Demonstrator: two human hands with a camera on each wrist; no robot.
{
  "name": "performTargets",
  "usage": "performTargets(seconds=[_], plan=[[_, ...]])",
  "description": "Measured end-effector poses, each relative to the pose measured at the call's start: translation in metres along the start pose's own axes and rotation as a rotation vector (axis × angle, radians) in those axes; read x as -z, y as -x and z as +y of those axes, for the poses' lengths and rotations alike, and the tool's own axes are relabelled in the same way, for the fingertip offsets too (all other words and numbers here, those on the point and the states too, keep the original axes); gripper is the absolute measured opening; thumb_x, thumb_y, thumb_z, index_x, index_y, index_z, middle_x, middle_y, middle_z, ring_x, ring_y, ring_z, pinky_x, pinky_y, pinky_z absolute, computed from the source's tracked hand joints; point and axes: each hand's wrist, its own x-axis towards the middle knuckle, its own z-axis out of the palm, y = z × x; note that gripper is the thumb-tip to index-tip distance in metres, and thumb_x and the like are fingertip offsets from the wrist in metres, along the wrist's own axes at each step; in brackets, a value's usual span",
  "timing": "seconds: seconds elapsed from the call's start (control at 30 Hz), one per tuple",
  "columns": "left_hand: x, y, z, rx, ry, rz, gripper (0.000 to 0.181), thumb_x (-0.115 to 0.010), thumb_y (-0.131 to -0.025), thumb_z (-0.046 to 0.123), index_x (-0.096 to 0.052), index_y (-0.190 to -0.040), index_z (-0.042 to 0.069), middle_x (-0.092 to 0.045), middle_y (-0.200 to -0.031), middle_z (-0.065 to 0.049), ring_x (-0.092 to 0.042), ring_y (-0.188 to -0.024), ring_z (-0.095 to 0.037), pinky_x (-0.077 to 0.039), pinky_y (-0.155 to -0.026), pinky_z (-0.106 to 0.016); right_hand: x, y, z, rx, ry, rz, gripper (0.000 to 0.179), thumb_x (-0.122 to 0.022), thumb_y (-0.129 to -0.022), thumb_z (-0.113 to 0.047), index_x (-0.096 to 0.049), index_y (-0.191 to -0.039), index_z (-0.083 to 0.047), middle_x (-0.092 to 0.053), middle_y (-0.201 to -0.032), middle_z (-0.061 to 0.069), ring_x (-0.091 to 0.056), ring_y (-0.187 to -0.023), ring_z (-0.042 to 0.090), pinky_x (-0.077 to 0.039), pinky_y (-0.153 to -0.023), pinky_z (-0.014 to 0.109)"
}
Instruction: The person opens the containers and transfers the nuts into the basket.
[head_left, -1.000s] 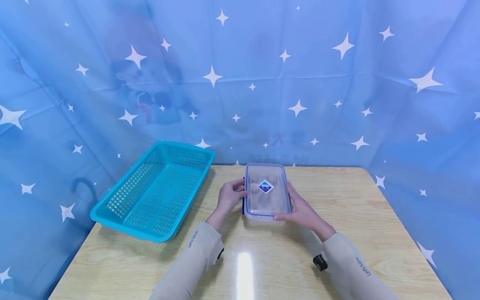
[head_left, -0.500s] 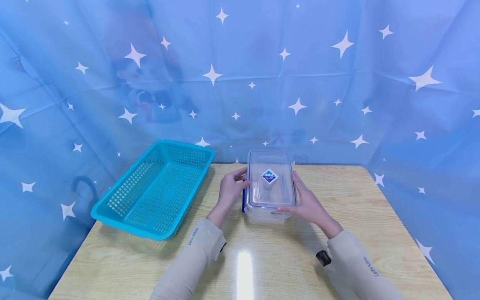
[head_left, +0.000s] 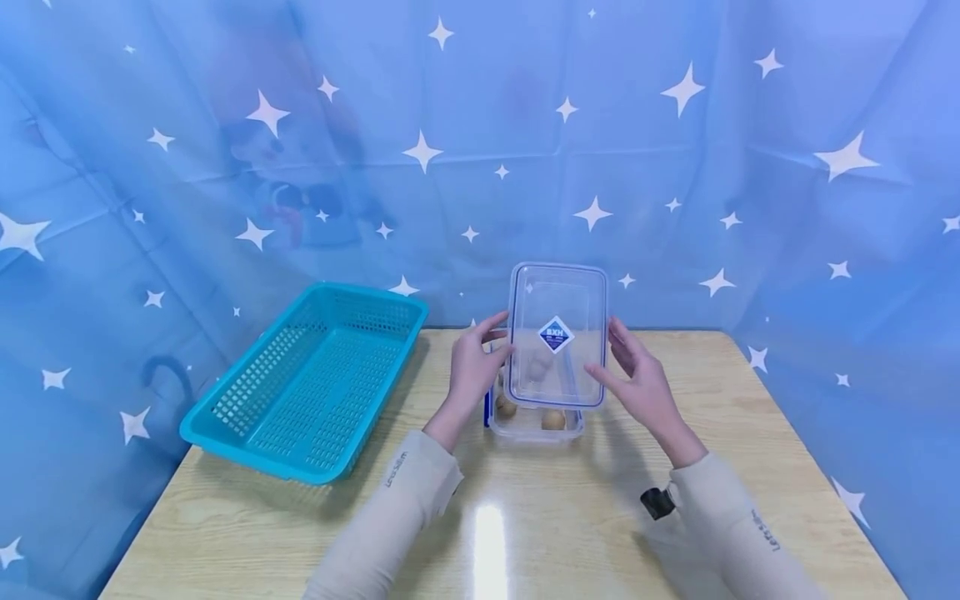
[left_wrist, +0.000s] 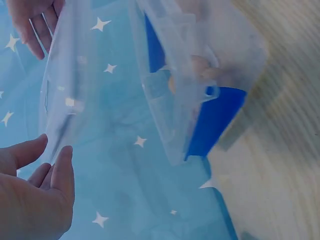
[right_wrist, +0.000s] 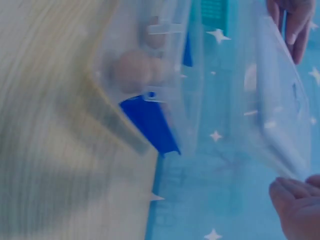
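A clear plastic lid (head_left: 558, 292) with a blue seal and a blue diamond label is raised and tilted over a clear food container (head_left: 536, 433). My left hand (head_left: 472, 371) pinches its left edge between thumb and fingers. At the opposite edge, my right hand (head_left: 641, 387) holds it, thumb across the front and fingers by the side. Inside the container lie several round brown things (head_left: 553, 419), partly hidden behind the lid. Blue side clips (left_wrist: 217, 122) hang unfastened from the container in the left wrist view; another blue clip (right_wrist: 150, 122) shows in the right wrist view.
A turquoise perforated basket (head_left: 300, 462) stands on the left of the wooden table (head_left: 720, 400). Behind the table's back edge hangs a blue curtain (head_left: 480, 100) with white stars.
Both hands have lifted the lid off the container and tilted it up, moving it slightly right. The container stays on the table, and its brown contents now show below the lid.
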Motion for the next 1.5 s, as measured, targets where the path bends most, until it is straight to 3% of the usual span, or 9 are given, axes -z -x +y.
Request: performTargets(seconds=[0.2,0.37,0.5,0.7,0.87,0.93,1.07,1.3,1.5], plan=[[0.0,-0.001,0.01,-0.067,0.105,0.002,0.048,-0.065,-0.094,0.003,-0.059,-0.14,0.018,-0.058,-0.145,-0.005,-0.064,-0.124,-0.026,-0.06,-0.091,-0.036,0.012,-0.003,-0.014,0.006,-0.12,0.064,0.078,-0.064,-0.097,-0.011,-0.017,-0.159,-0.004,-0.031,-0.16,0.022,-0.033,-0.147,0.04,-0.036,-0.113,0.014],[-0.002,0.002,0.018,-0.095,0.161,0.001,0.044,-0.061,-0.098,0.005,-0.059,-0.14,0.019,-0.057,-0.145,-0.005,-0.059,-0.131,-0.023,-0.053,-0.103,-0.036,0.022,-0.001,-0.023,-0.024,-0.19,0.066,0.066,-0.052,-0.105,-0.021,-0.018,-0.16,-0.01,-0.032,-0.16,0.021,-0.037,-0.146,0.033,-0.039,-0.104,0.004],[-0.007,0.004,0.022,-0.094,0.23,-0.023,0.041,-0.058,-0.101,0.011,-0.058,-0.141,0.018,-0.057,-0.146,-0.004,-0.055,-0.135,-0.02,-0.049,-0.108,-0.035,0.029,0.001,-0.027,-0.041,-0.315,0.067,0.062,-0.045,-0.107,-0.027,-0.019,-0.16,-0.007,-0.029,-0.16,0.024,-0.039,-0.147,0.026,-0.041,-0.107,0.009],[-0.015,0.007,0.029,-0.1,0.341,-0.081,0.039,-0.053,-0.104,0.023,-0.057,-0.142,0.015,-0.051,-0.15,-0.005,-0.053,-0.137,-0.024,-0.043,-0.115,-0.034,0.038,0.0,-0.033,-0.076,-0.542,0.065,0.066,-0.039,-0.108,-0.035,-0.015,-0.158,0.001,-0.018,-0.162,0.027,-0.018,-0.152,0.038,-0.034,-0.117,0.022],[-0.023,0.012,0.029,-0.093,0.418,-0.106,0.038,-0.049,-0.106,0.026,-0.055,-0.139,0.008,-0.047,-0.148,-0.009,-0.05,-0.137,-0.027,-0.041,-0.117,-0.039,0.041,0.004,-0.034,-0.097,-0.66,0.102,0.051,-0.04,-0.108,-0.034,-0.032,-0.15,-0.007,-0.041,-0.147,0.009,-0.031,-0.151,0.025,-0.04,-0.113,0.018],[-0.027,0.012,0.029,-0.085,0.447,-0.112,0.038,-0.05,-0.105,0.025,-0.054,-0.138,0.005,-0.046,-0.146,-0.011,-0.048,-0.139,-0.029,-0.04,-0.117,-0.039,0.042,0.006,-0.034,-0.105,-0.706,0.12,0.037,-0.041,-0.107,-0.034,-0.04,-0.135,-0.01,-0.044,-0.136,-0.002,-0.034,-0.149,0.022,-0.041,-0.112,0.017],[-0.034,0.016,0.03,-0.049,0.489,-0.13,0.044,-0.056,-0.102,0.03,-0.048,-0.137,0.004,-0.04,-0.151,-0.011,-0.039,-0.146,-0.031,-0.034,-0.121,-0.039,0.043,0.007,-0.032,-0.119,-0.716,0.14,0.023,-0.044,-0.107,-0.032,-0.041,-0.119,-0.013,-0.046,-0.135,-0.004,-0.029,-0.152,0.022,-0.037,-0.116,0.019],[-0.048,0.027,0.03,0.082,0.512,-0.208,0.073,-0.073,-0.086,0.052,-0.041,-0.141,0.015,-0.027,-0.158,-0.001,-0.026,-0.153,-0.028,-0.031,-0.123,-0.034,0.043,0.021,-0.015,-0.097,-0.702,0.176,0.027,-0.051,-0.104,-0.015,-0.043,-0.128,-0.006,-0.05,-0.132,-0.003,-0.058,-0.118,-0.002,-0.045,-0.104,0.011],[-0.057,0.027,0.03,0.11,0.487,-0.207,0.067,-0.074,-0.088,0.044,-0.043,-0.141,0.017,-0.034,-0.158,-0.003,-0.029,-0.152,-0.027,-0.033,-0.122,-0.036,0.052,0.026,-0.004,-0.023,-0.755,0.171,0.033,-0.05,-0.103,-0.006,-0.046,-0.136,-0.001,-0.052,-0.138,-0.003,-0.058,-0.123,-0.001,-0.046,-0.102,0.01]])
